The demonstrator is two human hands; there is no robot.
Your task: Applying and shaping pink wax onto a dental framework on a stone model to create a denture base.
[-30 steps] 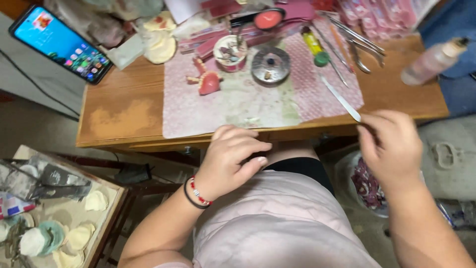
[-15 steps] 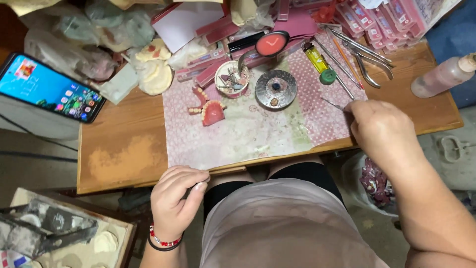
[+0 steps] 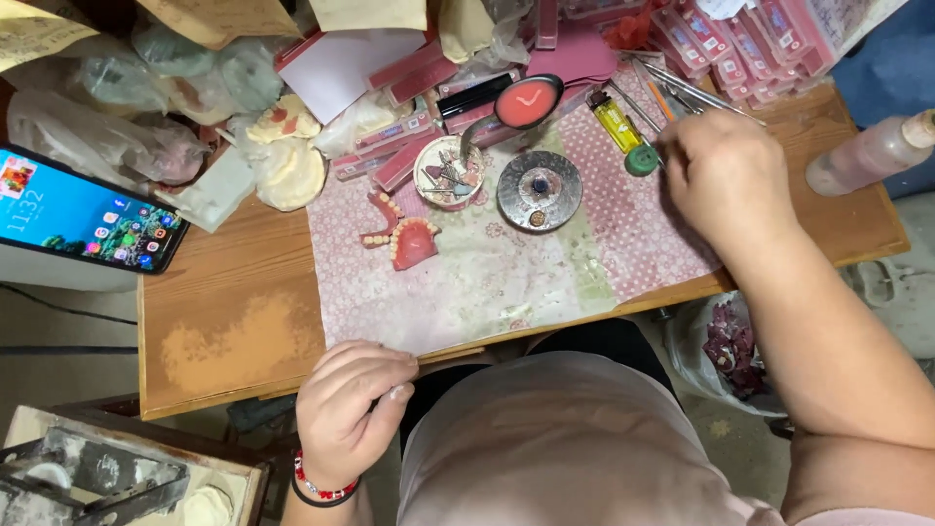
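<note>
Metal tools (image 3: 696,93) lie fanned at upper right of the bench (image 3: 234,321), long axes slanting toward the right hand (image 3: 726,175), whose curled grip hides any hold, while the left hand (image 3: 351,409) rests loosely closed at the near edge.

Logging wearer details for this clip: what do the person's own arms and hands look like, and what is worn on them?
Both forearms are bare, with no sleeves or gloves showing. The left hand has a red-and-white beaded bracelet beside a thin black band at the wrist. The right hand shows nothing worn.
</note>
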